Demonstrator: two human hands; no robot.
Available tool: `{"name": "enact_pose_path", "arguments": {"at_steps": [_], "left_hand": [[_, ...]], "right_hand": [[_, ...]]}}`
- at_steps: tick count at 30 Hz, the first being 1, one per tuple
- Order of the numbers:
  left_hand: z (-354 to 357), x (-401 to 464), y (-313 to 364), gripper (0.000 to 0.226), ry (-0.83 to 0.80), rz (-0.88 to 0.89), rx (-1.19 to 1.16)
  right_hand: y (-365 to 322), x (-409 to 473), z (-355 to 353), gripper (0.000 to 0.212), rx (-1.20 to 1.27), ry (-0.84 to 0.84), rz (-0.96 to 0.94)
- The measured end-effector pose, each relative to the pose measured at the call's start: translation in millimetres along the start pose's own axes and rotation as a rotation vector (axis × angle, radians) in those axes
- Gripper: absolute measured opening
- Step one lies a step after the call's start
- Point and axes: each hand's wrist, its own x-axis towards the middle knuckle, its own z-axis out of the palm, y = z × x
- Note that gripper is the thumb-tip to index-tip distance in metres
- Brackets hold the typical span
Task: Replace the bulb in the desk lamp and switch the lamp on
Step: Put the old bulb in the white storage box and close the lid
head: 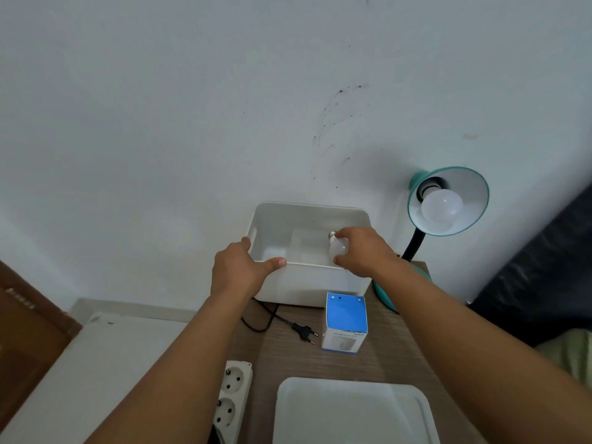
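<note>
A teal desk lamp (461, 187) stands at the back right of the table, its shade tilted toward me with a white bulb (442, 209) screwed into the socket. My right hand (365, 251) holds a second white bulb (338, 246) inside the white plastic bin (307, 286), its metal screw base pointing up and away. My left hand (238, 270) grips the bin's near left rim, thumb over the edge. The lamp's black plug (304, 331) lies unplugged on the table. A blue and white bulb box (345, 322) stands in front of the bin.
A white power strip (232, 392) lies at the table's left edge. A white lid or tray (352, 411) lies at the near edge. The white wall rises right behind the bin. A dark cushion (544, 257) sits to the right.
</note>
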Motion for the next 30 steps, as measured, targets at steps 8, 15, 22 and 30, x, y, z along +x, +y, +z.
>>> {"name": "enact_pose_path", "arguments": {"at_steps": [8, 15, 22, 30], "left_hand": [[-4.4, -4.9, 3.0, 0.099, -0.033, 0.038, 0.075], [-8.5, -14.2, -6.8, 0.109, -0.060, 0.135, 0.140], [5.4, -93.6, -25.1, 0.082, 0.083, 0.322, 0.032], [51.8, -204.6, -81.9, 0.080, -0.163, 0.288, 0.061]], "right_hand": [[-1.1, -13.1, -16.5, 0.076, 0.004, 0.017, -0.057], [13.0, -91.5, -21.7, 0.061, 0.143, 0.238, -0.154], [66.1, -176.4, 26.8, 0.056, 0.256, 0.213, -0.070], [112.6, -253.8, 69.6, 0.062, 0.212, 0.046, 0.037]]}}
